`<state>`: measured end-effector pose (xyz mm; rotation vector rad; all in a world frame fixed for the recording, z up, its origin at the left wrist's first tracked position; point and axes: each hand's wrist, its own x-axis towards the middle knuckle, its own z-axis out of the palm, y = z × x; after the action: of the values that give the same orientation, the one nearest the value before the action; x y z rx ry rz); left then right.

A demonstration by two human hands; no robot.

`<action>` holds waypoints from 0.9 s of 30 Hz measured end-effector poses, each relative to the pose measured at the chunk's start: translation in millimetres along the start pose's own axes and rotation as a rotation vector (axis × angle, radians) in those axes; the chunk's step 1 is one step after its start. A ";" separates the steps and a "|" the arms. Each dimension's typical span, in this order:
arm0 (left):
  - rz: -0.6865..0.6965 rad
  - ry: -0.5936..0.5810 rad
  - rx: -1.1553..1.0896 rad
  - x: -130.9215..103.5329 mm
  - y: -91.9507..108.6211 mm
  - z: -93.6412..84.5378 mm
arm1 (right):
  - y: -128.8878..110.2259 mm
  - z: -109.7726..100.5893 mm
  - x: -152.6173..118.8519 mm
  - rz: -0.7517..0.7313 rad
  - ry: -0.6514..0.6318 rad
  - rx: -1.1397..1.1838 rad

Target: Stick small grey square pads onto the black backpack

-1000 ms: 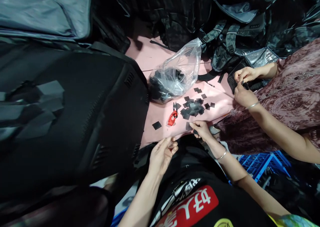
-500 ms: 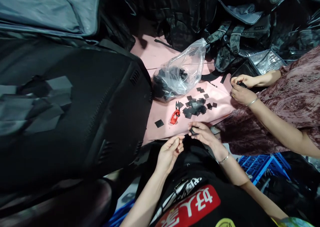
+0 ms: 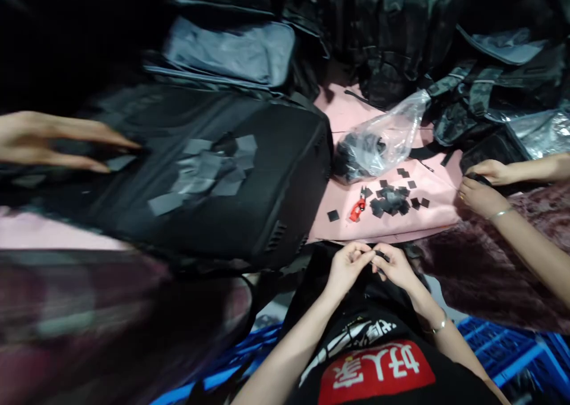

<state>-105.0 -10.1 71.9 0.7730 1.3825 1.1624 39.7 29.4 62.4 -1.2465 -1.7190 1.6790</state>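
Note:
Just past the pink cloth's front edge, my left hand (image 3: pixel 351 263) and my right hand (image 3: pixel 394 265) meet above my lap. A small dark piece (image 3: pixel 381 256) is pinched in my right hand. My left fingertips press together at its side; whether they grip it is hidden. Beyond my hands lie red-handled snips (image 3: pixel 357 209) and a loose pile of small black squares (image 3: pixel 390 202). Behind them a clear plastic bag (image 3: pixel 378 146) holds dark pieces. One black square (image 3: pixel 333 215) lies apart, left of the snips.
A large black backpack (image 3: pixel 289 173) with grey squares (image 3: pixel 200 170) on it fills the left. Another person's hand (image 3: pixel 53 138) reaches over it. At right, another person's hands (image 3: pixel 485 188) hold something black. Blue crates (image 3: pixel 512 354) stand below.
The view has turned left. My hands have come together, and another person's hand now shows at the left. The dark piece remains in my right hand.

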 end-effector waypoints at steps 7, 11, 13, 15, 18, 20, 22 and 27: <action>-0.002 -0.009 0.060 1.7 0.4 -8.4 | 1.3 7.3 0.4 0.000 -0.048 -0.108; -0.158 -0.025 -0.145 0.4 4.4 -5.3 | -7.8 14.8 1.7 0.024 -0.026 0.089; -0.205 0.018 -0.277 0.5 6.6 -3.9 | -11.1 15.9 4.0 0.007 -0.031 0.176; -0.213 0.040 -0.370 1.3 7.9 -4.9 | -12.9 14.5 5.9 -0.009 -0.026 0.208; -0.204 -0.008 -0.382 2.4 6.2 -9.4 | -15.2 10.2 5.4 -0.003 0.045 0.172; -0.185 -0.033 -0.318 2.0 2.3 -12.1 | -17.4 8.5 3.2 0.000 0.094 0.110; -0.171 -0.043 -0.262 2.1 -3.2 -13.5 | -18.9 9.3 1.9 -0.001 0.112 0.048; -0.163 0.096 -0.259 21.4 -17.8 -19.2 | -9.3 15.1 8.5 0.114 0.046 0.273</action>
<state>-124.4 0.4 46.3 0.4182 1.3144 1.2317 20.4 29.2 66.3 -1.2616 -1.3597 1.8609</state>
